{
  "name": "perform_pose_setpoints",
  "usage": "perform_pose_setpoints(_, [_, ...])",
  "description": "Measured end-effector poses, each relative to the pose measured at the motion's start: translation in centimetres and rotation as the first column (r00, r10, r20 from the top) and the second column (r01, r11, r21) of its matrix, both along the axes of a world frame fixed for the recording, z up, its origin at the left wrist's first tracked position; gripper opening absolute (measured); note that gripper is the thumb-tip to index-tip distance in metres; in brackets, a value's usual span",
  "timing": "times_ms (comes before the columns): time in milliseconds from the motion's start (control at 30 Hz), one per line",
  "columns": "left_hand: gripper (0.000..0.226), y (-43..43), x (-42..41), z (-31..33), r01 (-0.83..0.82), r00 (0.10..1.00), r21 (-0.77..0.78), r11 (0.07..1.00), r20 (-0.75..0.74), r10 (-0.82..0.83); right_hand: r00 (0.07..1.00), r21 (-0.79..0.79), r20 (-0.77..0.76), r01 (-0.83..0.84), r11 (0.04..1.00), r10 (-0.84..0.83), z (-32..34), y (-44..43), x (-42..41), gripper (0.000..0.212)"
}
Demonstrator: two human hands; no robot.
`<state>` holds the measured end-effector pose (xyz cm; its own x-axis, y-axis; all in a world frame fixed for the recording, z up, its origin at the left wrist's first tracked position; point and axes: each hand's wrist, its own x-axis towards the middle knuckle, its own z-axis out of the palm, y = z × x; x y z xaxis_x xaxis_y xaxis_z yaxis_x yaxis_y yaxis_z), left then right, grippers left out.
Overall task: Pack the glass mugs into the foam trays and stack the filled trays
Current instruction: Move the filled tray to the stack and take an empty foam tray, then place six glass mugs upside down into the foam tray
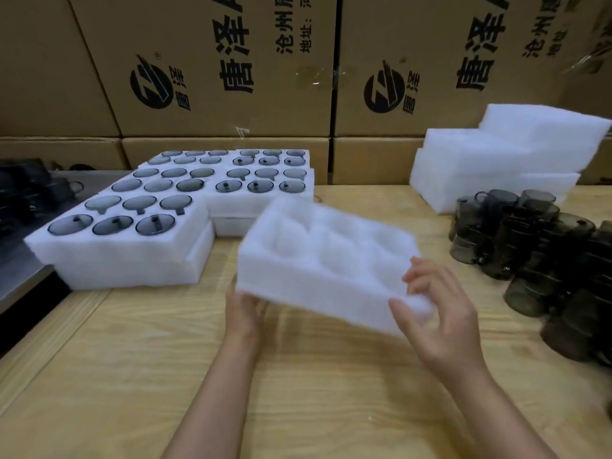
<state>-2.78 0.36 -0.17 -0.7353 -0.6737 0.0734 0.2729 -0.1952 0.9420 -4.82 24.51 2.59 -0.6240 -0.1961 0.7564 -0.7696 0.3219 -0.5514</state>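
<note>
Empty foam tray (pixel 326 260) tilted btwn both hands

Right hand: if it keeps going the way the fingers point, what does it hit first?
The right hand points up and left, straight into the near right corner of the empty foam tray it is gripping. So the tray comes first; the filled trays lie well beyond, though depth is unclear.

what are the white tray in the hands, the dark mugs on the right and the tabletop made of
Tray: looks like soft white foam, matte and slightly fuzzy, with moulded pockets.
Mugs: smoky grey glass by the look, translucent and glossy; tinted plastic cannot be ruled out.
Tabletop: pale wood, probably plywood or pine board, with visible grain and a dull, unvarnished-looking finish.
</note>
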Motion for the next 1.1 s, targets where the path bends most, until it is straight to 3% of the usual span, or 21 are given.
perform_pose_setpoints(133, [0.028, -0.7, 1.5, 0.6, 0.314, 0.949, 0.180, 0.932, -0.069, -0.307, 0.988, 0.061, 0.105, -0.122, 0.991, 0.115, -2.7, 1.7, 1.6, 0.025])
perform_pose_setpoints(267, [0.024, 0.3, 2.1, -0.2, 0.289, 0.957, -0.120, 0.950, 0.046, -0.285, 0.971, -0.021, 0.237, -0.035, 0.999, 0.039, -2.7, 2.3, 1.1, 0.039])
perform_pose_setpoints(367, [0.056, -0.1, 2.4, -0.8, 0.359, 0.933, -0.152, 0.921, 0.098, -0.348, 0.932, -0.125, 0.344, -0.072, 0.990, 0.112, -2.4, 3.1, 0.7, 0.026])
perform_pose_setpoints(467, [0.055, -0.4, 2.2, -1.1, 0.390, 0.919, -0.141, 0.910, 0.124, -0.374, 0.869, -0.229, 0.451, -0.107, 0.968, 0.203, -1.8, 3.8, 0.4, 0.020])
perform_pose_setpoints(533, [0.053, -0.3, 2.0, -1.2, 0.398, 0.915, -0.148, 0.905, 0.125, -0.382, 0.880, -0.259, 0.457, -0.009, 0.966, 0.131, -1.6, 4.1, 0.2, 0.013])
perform_pose_setpoints(667, [0.052, -0.3, 1.8, -1.5, 0.410, 0.910, -0.133, 0.902, 0.120, -0.396, 0.883, -0.090, 0.355, 0.358, 0.929, -0.306, -1.5, 4.7, -1.2, 0.017])
perform_pose_setpoints(767, [0.052, -0.2, 1.5, -1.5, 0.415, 0.909, -0.151, 0.897, 0.121, -0.400, 0.785, 0.234, 0.262, 0.513, 0.826, -0.561, -0.6, 5.3, -4.2, 0.034])
perform_pose_setpoints(833, [0.052, -0.1, 1.2, -1.4, 0.423, 0.905, -0.168, 0.891, 0.129, -0.405, 0.709, 0.430, 0.176, 0.569, 0.701, -0.683, 0.8, 5.8, -6.5, 0.049])
perform_pose_setpoints(933, [0.052, 0.2, 0.9, -1.4, 0.427, 0.903, -0.180, 0.886, 0.133, -0.408, 0.602, 0.570, 0.103, 0.617, 0.543, -0.792, 2.8, 6.9, -9.8, 0.059])
perform_pose_setpoints(1100, [0.052, 0.4, 0.6, -1.4, 0.415, 0.909, -0.180, 0.892, 0.120, -0.399, 0.500, 0.748, 0.171, 0.495, 0.443, -0.849, 4.5, 8.4, -13.6, 0.060])
